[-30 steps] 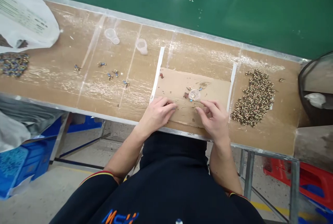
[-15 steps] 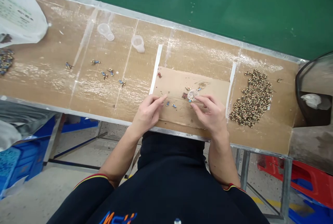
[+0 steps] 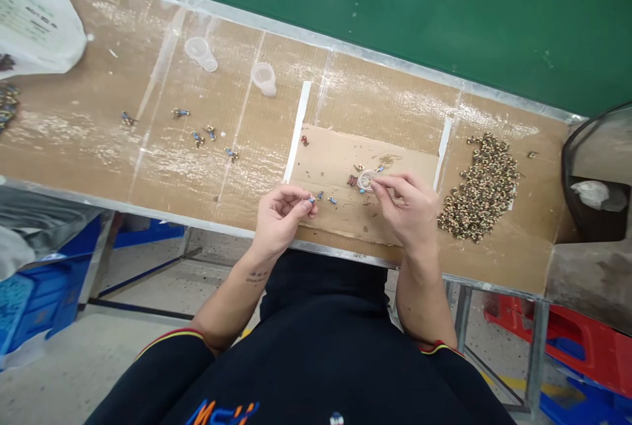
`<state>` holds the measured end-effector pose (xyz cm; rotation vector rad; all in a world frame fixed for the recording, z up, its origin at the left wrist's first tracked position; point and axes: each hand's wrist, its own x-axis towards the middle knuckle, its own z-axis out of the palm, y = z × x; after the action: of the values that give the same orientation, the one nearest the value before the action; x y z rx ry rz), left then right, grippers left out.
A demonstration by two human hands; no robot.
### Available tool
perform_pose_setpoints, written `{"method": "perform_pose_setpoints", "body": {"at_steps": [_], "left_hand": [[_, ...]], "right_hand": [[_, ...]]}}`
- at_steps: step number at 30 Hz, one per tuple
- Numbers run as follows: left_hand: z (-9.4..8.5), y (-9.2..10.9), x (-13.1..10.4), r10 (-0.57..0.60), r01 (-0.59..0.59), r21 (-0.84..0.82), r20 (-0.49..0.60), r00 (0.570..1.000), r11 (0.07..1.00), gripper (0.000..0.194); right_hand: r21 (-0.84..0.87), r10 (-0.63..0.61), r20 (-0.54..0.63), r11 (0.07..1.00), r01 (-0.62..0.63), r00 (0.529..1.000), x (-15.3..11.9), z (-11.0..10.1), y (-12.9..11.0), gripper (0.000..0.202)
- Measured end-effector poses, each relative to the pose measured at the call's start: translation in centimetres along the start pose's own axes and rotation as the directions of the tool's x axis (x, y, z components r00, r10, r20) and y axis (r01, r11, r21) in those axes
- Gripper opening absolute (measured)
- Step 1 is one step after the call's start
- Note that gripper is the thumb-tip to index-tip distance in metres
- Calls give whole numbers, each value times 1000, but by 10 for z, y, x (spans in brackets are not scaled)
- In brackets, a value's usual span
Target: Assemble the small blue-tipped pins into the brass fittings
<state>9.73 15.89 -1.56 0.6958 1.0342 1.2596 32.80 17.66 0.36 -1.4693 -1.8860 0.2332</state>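
Note:
My left hand (image 3: 282, 216) is closed in a pinch, and a small blue part (image 3: 311, 200) shows at its fingertips. Just beyond it, two small blue and metal pieces (image 3: 332, 200) lie on the cardboard sheet (image 3: 336, 142). My right hand (image 3: 407, 204) has its thumb and forefinger pressed together at the rim of a small clear round cup (image 3: 365, 180). Whatever those fingertips grip is too small to make out. Dark red pieces (image 3: 352, 180) lie against the cup's left side, and a brass-coloured piece (image 3: 359, 167) is behind it.
On the right spreads a heap of small brass-coloured parts (image 3: 478, 191). Several blue and brass pieces (image 3: 198, 139) are scattered to the left. Two clear plastic scoops (image 3: 264, 77) lie further back. A white bag (image 3: 39, 17) stands at the far left, a dark-rimmed container (image 3: 597, 175) at the far right.
My left hand has turned and drawn slightly back, and a blue part now shows in its pinch. My right hand's fingers have closed together and shifted slightly at the cup.

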Motion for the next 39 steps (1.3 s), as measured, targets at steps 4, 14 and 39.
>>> {"method": "perform_pose_setpoints", "body": {"at_steps": [4,14,39], "left_hand": [[16,0,-4,-138,143,-122,47,989,982,39],[39,-14,-8,-101,130,-136,206,973,982,33],[40,-17,-18,-136,165,-117,224,965,979,31]], "right_hand": [[54,66,-135,997,-59,989,-1,-8,-2,8],[278,48,-423,957,80,905,-15,-30,-33,14],[227,-58,-380,962,154,923,-24,-22,-59,12]]}}
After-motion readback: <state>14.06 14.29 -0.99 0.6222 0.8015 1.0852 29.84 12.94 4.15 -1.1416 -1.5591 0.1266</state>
